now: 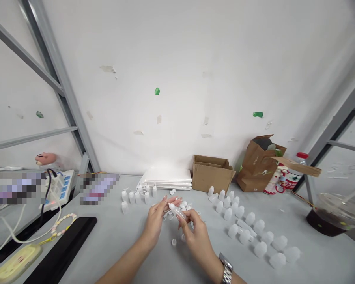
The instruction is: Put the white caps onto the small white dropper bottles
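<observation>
My right hand (197,228) grips a small translucent white dropper bottle (177,212), tilted with its narrow tip toward the left. My left hand (156,221) is at that tip, with thumb and index finger closed around it and the other fingers reaching behind the bottle. Whether a small part sits between those fingertips is hidden. Behind and under the hands lies a pile of small white caps (185,206). A loose white cap (174,242) is on the table near my right wrist.
Several capped bottles (132,197) stand at the left. Rows of translucent bottles (235,211) spread to the right. A white stack (165,179), cardboard box (213,175) and paper bag (256,167) line the wall. A drink cup (328,221) stands far right; a black bar (65,248) lies left.
</observation>
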